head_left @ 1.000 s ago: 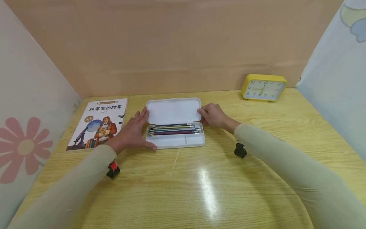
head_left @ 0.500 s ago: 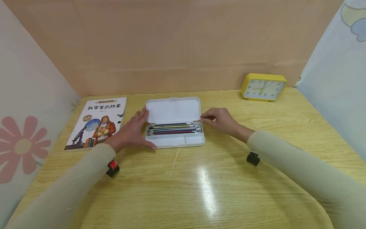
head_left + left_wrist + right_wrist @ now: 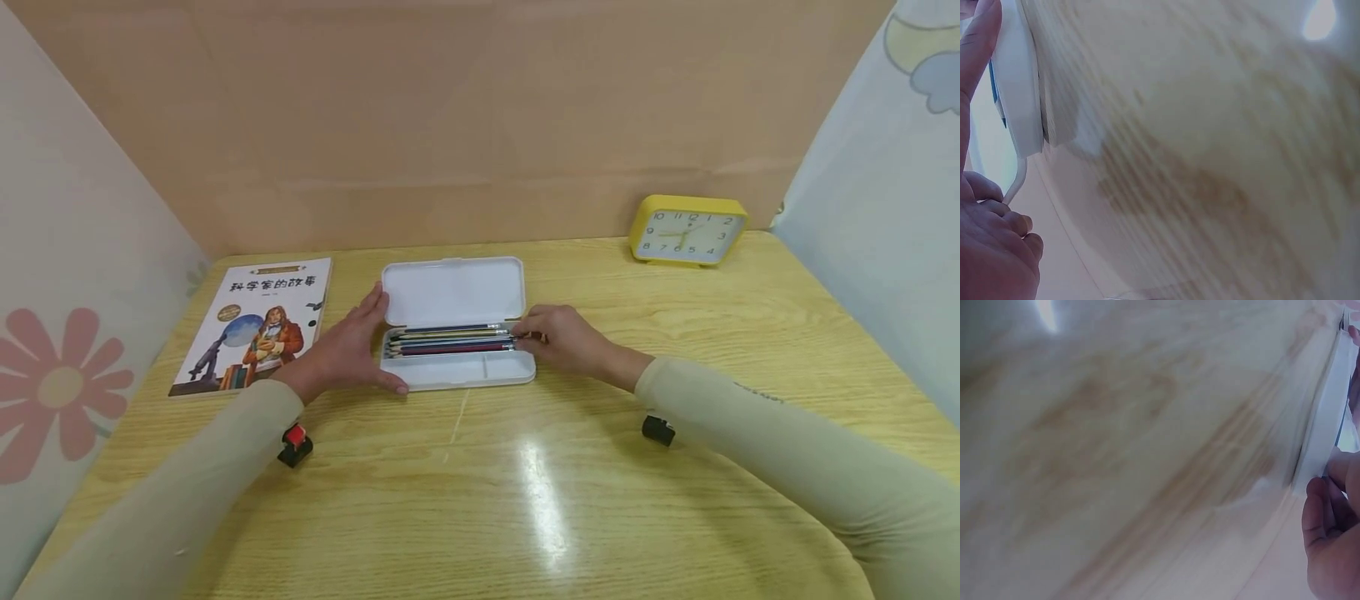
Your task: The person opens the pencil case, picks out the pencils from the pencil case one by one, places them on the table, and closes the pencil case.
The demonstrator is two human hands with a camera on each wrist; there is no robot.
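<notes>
A white pencil case (image 3: 453,292) lies on the table with its lid folded back. Several pencils (image 3: 450,338) lie side by side in its rear compartment, erasers to the right. My left hand (image 3: 345,346) spreads along the case's left side, thumb at the front corner and fingers at the lid edge. At the case's right end is my right hand (image 3: 562,337), its thumb and index finger pinching a pencil's eraser end. The right wrist view shows the curled fingers (image 3: 1316,519) beside the case wall (image 3: 1325,419), with the pinched end hidden.
A picture-covered book (image 3: 258,329) lies left of the case, close to my left forearm. A yellow clock (image 3: 688,231) stands at the back right of the wooden table (image 3: 450,500). A tan panel (image 3: 450,125) rises behind the table.
My right hand has let go of the lid's right edge, drawn back slightly, then come down and left onto the pencil ends. My left hand has stayed in place.
</notes>
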